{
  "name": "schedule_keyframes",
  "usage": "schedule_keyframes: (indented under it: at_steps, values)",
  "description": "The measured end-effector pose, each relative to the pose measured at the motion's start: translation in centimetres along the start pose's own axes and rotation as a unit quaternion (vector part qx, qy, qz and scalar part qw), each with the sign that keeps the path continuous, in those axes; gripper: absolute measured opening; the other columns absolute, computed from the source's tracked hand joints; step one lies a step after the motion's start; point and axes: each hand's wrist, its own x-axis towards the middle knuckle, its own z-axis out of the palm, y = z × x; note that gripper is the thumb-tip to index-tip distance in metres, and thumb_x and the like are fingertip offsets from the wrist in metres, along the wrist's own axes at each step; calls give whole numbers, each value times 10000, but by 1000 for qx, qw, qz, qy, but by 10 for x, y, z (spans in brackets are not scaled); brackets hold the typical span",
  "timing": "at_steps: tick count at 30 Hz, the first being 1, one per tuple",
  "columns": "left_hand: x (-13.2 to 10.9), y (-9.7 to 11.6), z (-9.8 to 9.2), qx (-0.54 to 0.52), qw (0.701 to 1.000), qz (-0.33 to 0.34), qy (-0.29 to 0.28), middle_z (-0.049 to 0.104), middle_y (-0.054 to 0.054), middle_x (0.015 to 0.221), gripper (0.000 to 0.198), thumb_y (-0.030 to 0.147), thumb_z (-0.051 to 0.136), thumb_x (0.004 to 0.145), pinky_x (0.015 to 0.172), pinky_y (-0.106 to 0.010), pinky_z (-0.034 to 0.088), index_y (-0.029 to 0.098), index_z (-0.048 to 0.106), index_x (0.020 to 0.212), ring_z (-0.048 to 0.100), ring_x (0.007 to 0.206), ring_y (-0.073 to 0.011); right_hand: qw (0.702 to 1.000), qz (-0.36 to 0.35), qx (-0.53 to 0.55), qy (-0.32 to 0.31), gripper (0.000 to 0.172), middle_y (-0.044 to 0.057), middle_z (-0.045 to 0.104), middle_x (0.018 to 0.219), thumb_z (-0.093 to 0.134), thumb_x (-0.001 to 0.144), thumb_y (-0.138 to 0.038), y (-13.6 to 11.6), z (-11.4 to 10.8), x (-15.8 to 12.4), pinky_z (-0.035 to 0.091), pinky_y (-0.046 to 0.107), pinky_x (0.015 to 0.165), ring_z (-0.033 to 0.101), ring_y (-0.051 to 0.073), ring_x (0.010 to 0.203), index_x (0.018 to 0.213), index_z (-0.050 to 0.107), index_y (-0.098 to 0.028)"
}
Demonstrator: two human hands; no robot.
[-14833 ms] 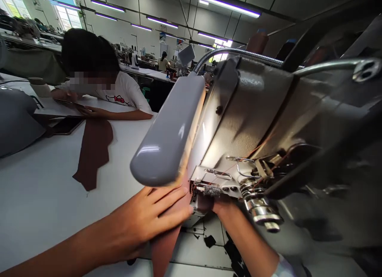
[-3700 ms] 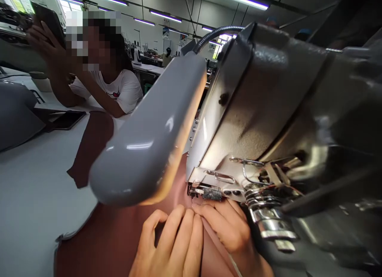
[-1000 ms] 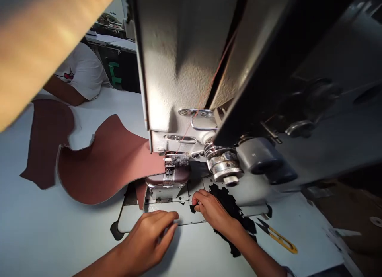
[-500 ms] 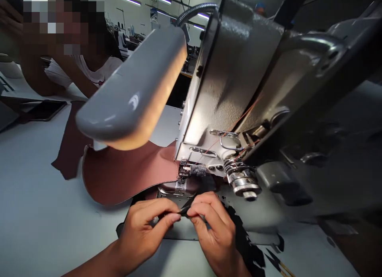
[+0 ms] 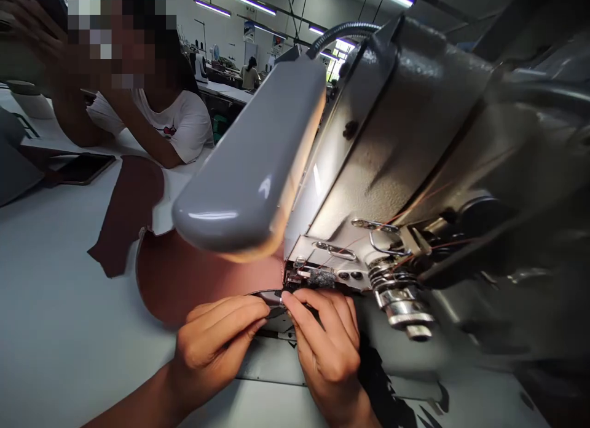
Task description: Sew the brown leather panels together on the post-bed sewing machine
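Note:
My left hand (image 5: 221, 345) pinches a thin black strip (image 5: 275, 313) between thumb and fingers, in front of the sewing machine's (image 5: 350, 176) needle area. Close beside it, my right hand (image 5: 329, 348) is closed on the same strip, its fingertips just below the presser foot (image 5: 290, 277). A reddish-brown leather piece (image 5: 203, 280) with a curved edge runs from the table at left up to the foot. My fingers hide much of the strip and part of the machine bed (image 5: 271, 366).
A grey lamp (image 5: 244, 176) hangs over the leather. Further left lie a darker leather piece (image 5: 129, 213) and a phone (image 5: 85, 168). Black scalloped material (image 5: 380, 379) lies right of my right hand. Across the table sits a person (image 5: 170, 123).
Both hands have moved forward with the black strip, closer to the presser foot. The camera view has shifted, so the machine and lamp appear further right and lower.

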Motion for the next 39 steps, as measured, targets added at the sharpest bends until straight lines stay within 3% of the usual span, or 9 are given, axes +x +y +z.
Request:
schedule_keyframes:
  at_steps: [9,11,14,17,22,28,30,35,39]
  values:
    - [1,-10,-3,-11,999,46,-24,657,-56,823,170,14,521,859,668,-194,538,126,606,955,648,752,-124,999,-3,20,48,258,92,704,930,602,811,15,-3,-2,1,475,296,837,630,164,903,1016,702,-106]
    - [-2,-10,-4,-9,997,48,-55,645,-76,859,189,30,471,883,646,-199,513,124,604,979,636,760,-129,994,-11,75,76,169,112,707,898,567,879,-90,-7,-5,2,508,283,794,644,162,884,975,704,-74]
    - [-6,-6,-5,0,995,43,-94,622,-68,833,236,71,384,932,596,-198,460,142,604,975,608,706,-116,989,-23,115,88,236,106,711,813,555,913,-250,-14,-9,5,531,283,701,655,171,809,893,713,-76]
    - [-7,0,-4,-11,994,52,-92,597,-59,791,209,79,411,931,604,-215,447,135,612,941,564,688,-121,990,-28,94,104,147,43,685,676,581,851,-100,-19,-9,6,489,250,585,629,131,647,757,692,-119]
    - [7,-6,-2,24,997,18,-67,611,-135,1098,314,-33,428,844,891,-388,472,115,585,1072,541,1063,-229,992,-4,76,104,227,30,656,631,503,783,19,-15,-9,3,460,237,554,607,115,596,709,647,-140]
    - [18,-22,-4,-60,996,34,-63,659,-98,959,295,-65,479,833,813,-354,537,131,600,1015,594,966,-203,986,22,131,96,196,61,648,688,534,769,43,-14,-3,-15,458,262,597,570,139,650,786,646,-118]
    - [15,-21,-8,-52,996,31,-58,655,-110,987,310,-84,489,821,812,-354,537,126,601,1020,585,989,-207,986,42,145,65,195,54,636,703,525,788,36,-14,4,-32,443,267,619,559,138,660,805,634,-124]
    - [14,-19,-15,6,994,-18,-104,645,-102,1102,399,-63,378,823,950,-392,497,144,548,1118,555,1118,-200,971,123,7,-203,253,34,628,783,445,846,-6,-11,27,-83,433,309,655,574,177,703,887,621,-183]
    - [25,-29,-13,65,978,-27,-195,589,-108,1253,431,36,357,858,1045,-405,415,119,499,1256,502,1212,-210,963,133,-35,-234,270,45,618,793,424,834,4,-6,34,-104,424,332,640,576,205,699,853,617,-184]
